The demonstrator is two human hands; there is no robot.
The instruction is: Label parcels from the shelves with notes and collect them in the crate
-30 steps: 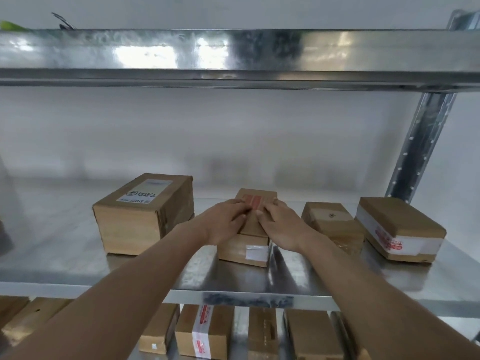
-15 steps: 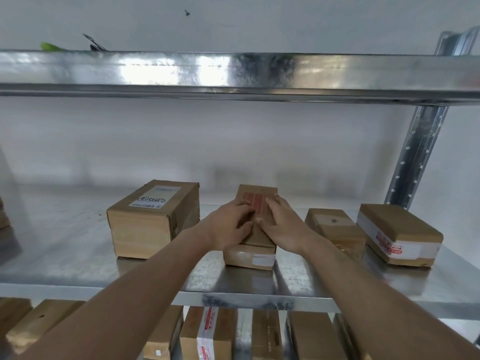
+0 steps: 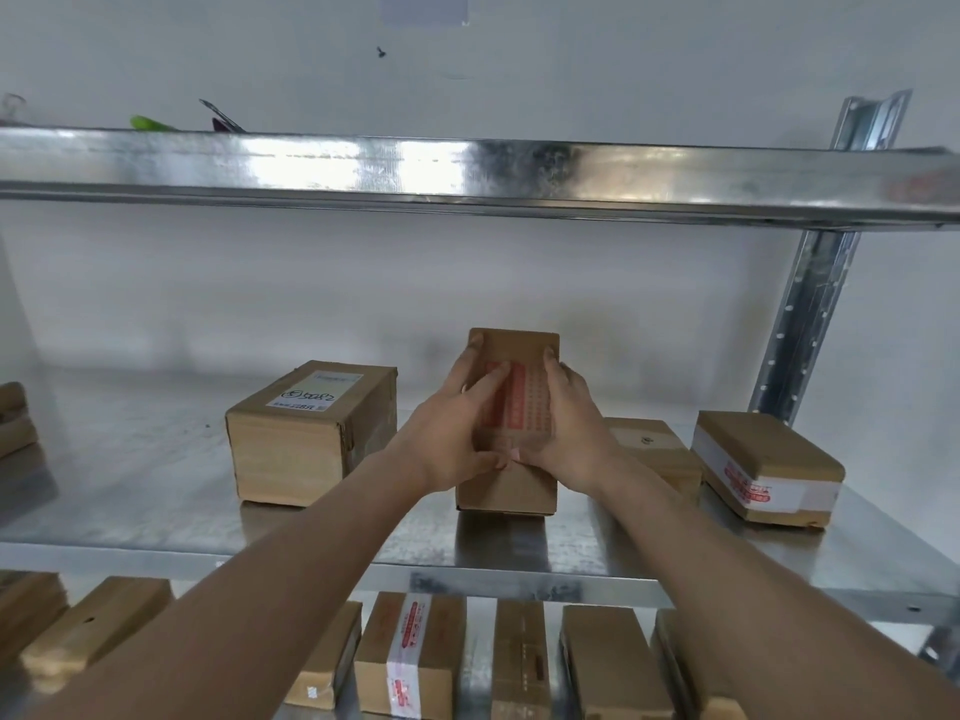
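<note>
A small brown cardboard parcel [image 3: 514, 350] with red printed tape on top sits in the middle of the steel shelf [image 3: 156, 485]. Its far end is tipped up toward me while its near end stays low over the shelf. My left hand [image 3: 452, 433] grips its left side, fingers across the red print. My right hand [image 3: 574, 423] grips its right side. The thumbs meet at the parcel's near top edge. No note and no crate are in view.
A larger labelled box [image 3: 311, 428] stands left of the held parcel. Two parcels [image 3: 649, 449] [image 3: 763, 465] lie to its right, near the perforated upright [image 3: 800, 324]. An upper shelf beam [image 3: 467, 168] runs overhead. Several parcels [image 3: 410, 662] fill the shelf below.
Both hands went from resting on top of the parcel to gripping its sides, and its far end has tipped up. The camera view has tilted upward.
</note>
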